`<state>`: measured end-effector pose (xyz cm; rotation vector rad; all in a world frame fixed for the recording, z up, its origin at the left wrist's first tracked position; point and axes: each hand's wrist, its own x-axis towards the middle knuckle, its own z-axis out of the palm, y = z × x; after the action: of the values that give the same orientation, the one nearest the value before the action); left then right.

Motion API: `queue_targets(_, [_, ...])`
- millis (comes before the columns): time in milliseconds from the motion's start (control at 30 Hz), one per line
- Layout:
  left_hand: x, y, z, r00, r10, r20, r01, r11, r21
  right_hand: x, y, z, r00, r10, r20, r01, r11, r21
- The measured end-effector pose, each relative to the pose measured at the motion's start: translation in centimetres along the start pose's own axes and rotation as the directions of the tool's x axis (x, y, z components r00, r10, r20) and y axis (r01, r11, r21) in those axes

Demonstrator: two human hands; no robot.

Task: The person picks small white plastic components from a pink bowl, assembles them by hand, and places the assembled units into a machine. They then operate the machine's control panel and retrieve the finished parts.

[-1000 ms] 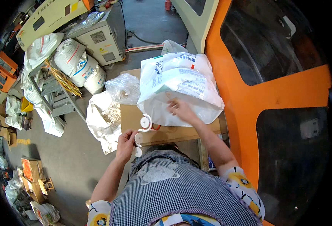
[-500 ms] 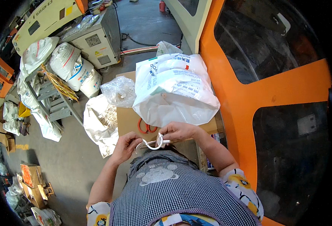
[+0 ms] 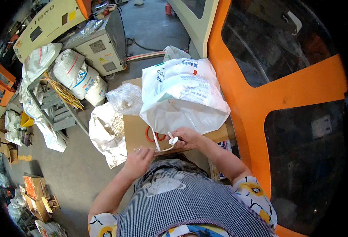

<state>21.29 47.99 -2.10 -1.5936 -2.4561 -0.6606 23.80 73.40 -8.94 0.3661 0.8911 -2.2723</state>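
Note:
My right hand (image 3: 187, 138) is closed on a white plastic part (image 3: 157, 141) beside its round disc-like end. The part has a curved arm and a straight thin piece pointing away from me. My left hand (image 3: 139, 160) has its fingers curled together at the part's lower left end, and the fingertips are partly hidden. Both hands are in front of my apron, over the near edge of a cardboard surface (image 3: 133, 130). Red-handled scissors (image 3: 148, 134) lie there just beyond the part, their blades out of sight.
A large white plastic sack (image 3: 185, 94) covers much of the cardboard, with a clear plastic bundle (image 3: 124, 98) beside it. To the left stands an open white sack (image 3: 106, 132) of pale plastic pieces. An orange machine (image 3: 245, 118) rises close on my right. Farther left is a grey step ladder (image 3: 61, 112).
The white part has turned, so its straight piece now points away from me and its disc shows near my right hand. My left hand has shifted slightly down and turned over, knuckles up.

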Motion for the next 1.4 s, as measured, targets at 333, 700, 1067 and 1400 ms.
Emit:
queue_targets(333, [-0.1, 0.3, 2.1, 0.699, -0.631, 0.338, 0.571, 0.207, -0.794, -1.1, 0.1, 3.7, 0.888, -0.46, -0.001, 0.4, 0.772, -0.494])
queue_targets(700, [0.1, 0.2, 1.7, 0.99, 0.139, 0.027, -0.139, 0.926, 0.351, 4.5, -2.7, 0.3, 0.765, -0.56, -0.319, -0.101, 0.385, -0.917])
queue_targets(1067, [1.0, -3.1, 2.9, 0.574, -0.816, -0.067, 0.492, 0.409, -0.769, 5.7, -6.0, -7.9, 0.202, -0.939, -0.279, -0.206, 0.238, -0.949])
queue_targets(1400, [3.1, -1.1, 2.5, 0.521, -0.72, 0.459, 0.458, -0.218, -0.862, -0.1, -0.1, 7.7, 0.373, -0.539, 0.755, 0.2, -0.748, -0.633])
